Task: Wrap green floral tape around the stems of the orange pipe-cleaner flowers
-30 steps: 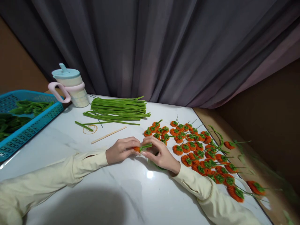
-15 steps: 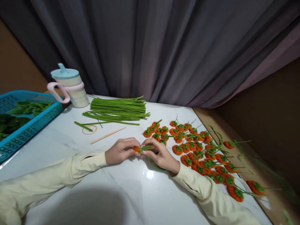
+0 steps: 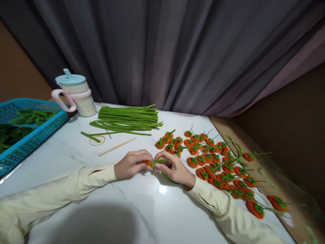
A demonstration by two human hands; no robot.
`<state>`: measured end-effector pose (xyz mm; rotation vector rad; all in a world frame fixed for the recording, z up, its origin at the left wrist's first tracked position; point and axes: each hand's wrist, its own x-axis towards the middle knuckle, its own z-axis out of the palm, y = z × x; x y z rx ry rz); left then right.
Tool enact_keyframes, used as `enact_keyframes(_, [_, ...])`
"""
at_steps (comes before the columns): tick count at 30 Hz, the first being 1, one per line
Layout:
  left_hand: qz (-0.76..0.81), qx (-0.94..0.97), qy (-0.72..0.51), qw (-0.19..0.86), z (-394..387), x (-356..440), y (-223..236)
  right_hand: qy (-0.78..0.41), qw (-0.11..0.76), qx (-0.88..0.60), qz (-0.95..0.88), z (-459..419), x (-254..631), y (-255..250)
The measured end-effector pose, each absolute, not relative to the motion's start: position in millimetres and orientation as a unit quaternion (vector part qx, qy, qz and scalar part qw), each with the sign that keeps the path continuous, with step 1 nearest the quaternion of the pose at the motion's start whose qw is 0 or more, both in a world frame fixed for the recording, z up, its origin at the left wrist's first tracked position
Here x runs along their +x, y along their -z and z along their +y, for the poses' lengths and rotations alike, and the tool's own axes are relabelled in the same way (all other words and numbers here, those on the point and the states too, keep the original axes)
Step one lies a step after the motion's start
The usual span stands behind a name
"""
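My left hand [image 3: 130, 165] is closed round a small orange pipe-cleaner persimmon [image 3: 148, 163], its fingers covering most of it. At its right side, my right hand [image 3: 173, 167] pinches the green pipe cleaner [image 3: 159, 161] that sticks out of the persimmon. The fingertips of both hands almost meet, low over the white table. A green thing [image 3: 171, 180] shows partly under my right hand; its kind is hidden. To the right lie many finished-looking orange persimmons [image 3: 192, 162] with green tops, some with thin stems.
A bundle of green pipe cleaners [image 3: 128, 117] lies at the back of the marble-look table [image 3: 106, 217]. Nearer are a wooden stick [image 3: 117, 146] and a rubber band [image 3: 97, 140]. A lidded cup [image 3: 85, 101] and a blue basket [image 3: 48, 135] with green leaves stand left. A grey curtain [image 3: 142, 51] hangs behind.
My right fingertips have shifted very slightly at the green pipe cleaner. Both hands stay in the same place, and the things on the table have not moved.
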<state>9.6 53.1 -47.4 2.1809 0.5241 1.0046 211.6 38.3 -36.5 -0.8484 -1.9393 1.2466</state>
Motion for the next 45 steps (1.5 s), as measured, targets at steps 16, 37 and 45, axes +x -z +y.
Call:
enact_keyframes(16, [0.191, 0.848, -0.391, 0.304, 53.3, 10.3, 48.9, -0.493, 0.323, -0.341, -0.732, 37.2, 210.3, 35.5])
enact_keyframes(37, [0.273, 0.641, -0.317, 0.643, 57.8, 12.0, 47.6, -0.107, 0.391, -0.277, -0.871, 32.8, 211.2, 54.9])
enact_keyframes(45, [0.258, 0.571, -0.267, 0.732, 63.1, 9.1, 50.3, -0.010, 0.368, -0.274, -0.889, 30.0, 210.9, 55.6])
